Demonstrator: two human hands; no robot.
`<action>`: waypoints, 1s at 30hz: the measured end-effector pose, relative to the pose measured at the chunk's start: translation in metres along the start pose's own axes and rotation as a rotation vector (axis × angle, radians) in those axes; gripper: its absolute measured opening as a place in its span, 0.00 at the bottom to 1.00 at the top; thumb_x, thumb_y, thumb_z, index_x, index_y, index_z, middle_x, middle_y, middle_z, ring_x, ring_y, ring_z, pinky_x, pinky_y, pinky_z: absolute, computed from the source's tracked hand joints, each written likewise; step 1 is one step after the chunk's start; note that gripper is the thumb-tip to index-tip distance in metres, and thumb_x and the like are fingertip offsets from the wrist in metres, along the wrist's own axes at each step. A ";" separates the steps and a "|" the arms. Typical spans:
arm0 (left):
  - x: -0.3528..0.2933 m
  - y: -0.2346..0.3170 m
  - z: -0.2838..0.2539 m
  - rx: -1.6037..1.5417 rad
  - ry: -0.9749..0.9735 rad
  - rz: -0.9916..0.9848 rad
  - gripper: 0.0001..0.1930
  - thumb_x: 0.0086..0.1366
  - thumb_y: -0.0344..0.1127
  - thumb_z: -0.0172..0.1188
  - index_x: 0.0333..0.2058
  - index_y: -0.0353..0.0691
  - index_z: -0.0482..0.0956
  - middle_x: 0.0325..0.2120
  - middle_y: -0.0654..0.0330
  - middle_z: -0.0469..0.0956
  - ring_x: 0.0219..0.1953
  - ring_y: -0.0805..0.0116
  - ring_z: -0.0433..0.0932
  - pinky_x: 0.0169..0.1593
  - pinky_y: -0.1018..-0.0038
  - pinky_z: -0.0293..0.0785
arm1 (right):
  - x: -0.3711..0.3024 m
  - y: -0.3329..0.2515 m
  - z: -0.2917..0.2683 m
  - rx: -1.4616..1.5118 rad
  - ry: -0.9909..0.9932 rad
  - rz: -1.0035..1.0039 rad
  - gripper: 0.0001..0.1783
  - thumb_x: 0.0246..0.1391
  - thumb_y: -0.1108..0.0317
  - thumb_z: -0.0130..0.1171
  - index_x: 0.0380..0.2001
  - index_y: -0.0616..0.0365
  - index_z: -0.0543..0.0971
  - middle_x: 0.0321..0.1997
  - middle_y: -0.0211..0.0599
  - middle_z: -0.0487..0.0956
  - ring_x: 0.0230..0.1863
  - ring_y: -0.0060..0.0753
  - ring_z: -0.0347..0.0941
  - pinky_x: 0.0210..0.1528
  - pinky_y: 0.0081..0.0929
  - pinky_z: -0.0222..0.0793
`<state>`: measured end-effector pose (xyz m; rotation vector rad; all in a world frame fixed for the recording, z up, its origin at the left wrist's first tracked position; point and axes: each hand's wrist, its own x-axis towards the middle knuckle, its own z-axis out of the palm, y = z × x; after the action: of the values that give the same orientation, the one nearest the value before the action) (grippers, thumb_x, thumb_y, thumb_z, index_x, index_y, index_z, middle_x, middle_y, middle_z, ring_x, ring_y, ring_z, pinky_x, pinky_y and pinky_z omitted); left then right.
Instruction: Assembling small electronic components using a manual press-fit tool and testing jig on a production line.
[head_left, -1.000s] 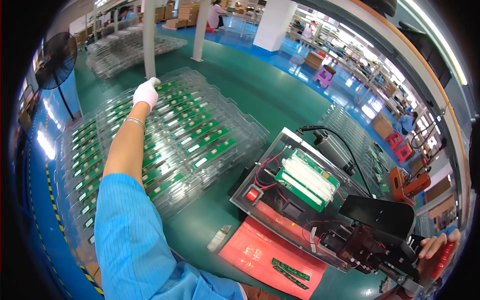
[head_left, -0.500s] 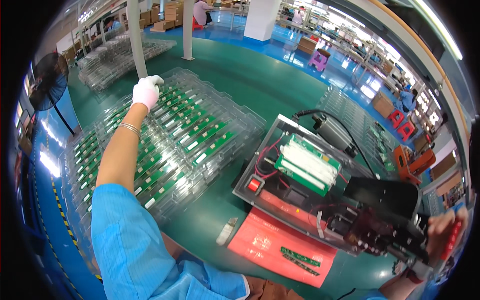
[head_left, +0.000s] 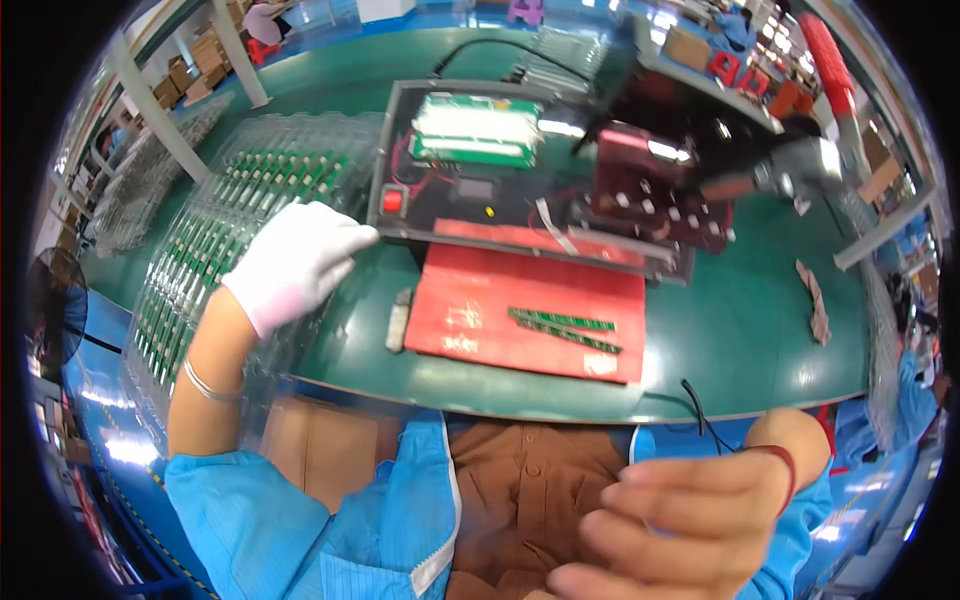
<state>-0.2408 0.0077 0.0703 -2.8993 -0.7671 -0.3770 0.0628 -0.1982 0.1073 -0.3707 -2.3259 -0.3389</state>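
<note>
My left hand [head_left: 305,260], in a white glove, hovers between the clear tray and the fixture's left edge. Its fingers point right, slightly apart, and nothing shows in them. My bare right hand [head_left: 680,520] is low at the right, before my body, blurred, fingers spread and holding nothing visible. Green circuit board strips [head_left: 185,255] lie in rows in the clear plastic tray [head_left: 350,130]. Ahead stands a black fixture box [head_left: 470,205] with a red switch [head_left: 393,202] and a green and white board block [head_left: 475,130]. A red lever handle [head_left: 828,65] rises at its right.
Two narrow green board strips [head_left: 565,330] rest on a red sheet [head_left: 460,320] before the fixture. Beside the sheet lies a small pale block [head_left: 398,322]. A crumpled strip [head_left: 813,300] and a black cable [head_left: 692,398] are on the green table's right side.
My left hand has come back from the tray's far part toward the fixture. My right hand has left the red lever handle and moved down toward my body. The view has turned.
</note>
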 end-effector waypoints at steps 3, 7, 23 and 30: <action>0.015 0.061 0.014 -0.091 0.026 0.126 0.15 0.50 0.30 0.58 0.40 0.37 0.77 0.36 0.55 0.78 0.33 0.53 0.74 0.40 0.66 0.70 | 0.004 -0.021 -0.003 0.076 -0.045 -0.010 0.08 0.57 0.65 0.56 0.37 0.56 0.77 0.27 0.36 0.75 0.23 0.30 0.70 0.36 0.22 0.74; 0.011 0.111 0.036 -0.285 0.027 0.163 0.18 0.51 0.30 0.59 0.44 0.37 0.76 0.40 0.55 0.77 0.37 0.54 0.75 0.43 0.66 0.69 | -0.002 -0.043 -0.018 0.122 -0.021 -0.026 0.07 0.55 0.65 0.58 0.32 0.56 0.79 0.27 0.35 0.76 0.24 0.28 0.71 0.35 0.19 0.75; 0.065 0.162 0.125 -0.263 0.343 -0.041 0.14 0.50 0.29 0.59 0.39 0.40 0.77 0.40 0.59 0.76 0.41 0.58 0.73 0.48 0.65 0.68 | -0.027 -0.051 -0.037 0.055 0.164 0.060 0.08 0.51 0.65 0.60 0.29 0.58 0.83 0.32 0.31 0.83 0.32 0.29 0.79 0.40 0.24 0.77; 0.086 0.163 0.157 -0.091 0.340 0.013 0.10 0.48 0.30 0.60 0.31 0.42 0.74 0.38 0.61 0.75 0.40 0.59 0.72 0.49 0.64 0.67 | -0.036 -0.041 -0.046 0.173 0.105 0.126 0.07 0.51 0.65 0.60 0.30 0.56 0.82 0.33 0.30 0.83 0.32 0.30 0.79 0.40 0.26 0.77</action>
<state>-0.0548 -0.0652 -0.0658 -2.8044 -0.6897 -0.8960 0.1014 -0.2575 0.1079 -0.4022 -2.1971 -0.0927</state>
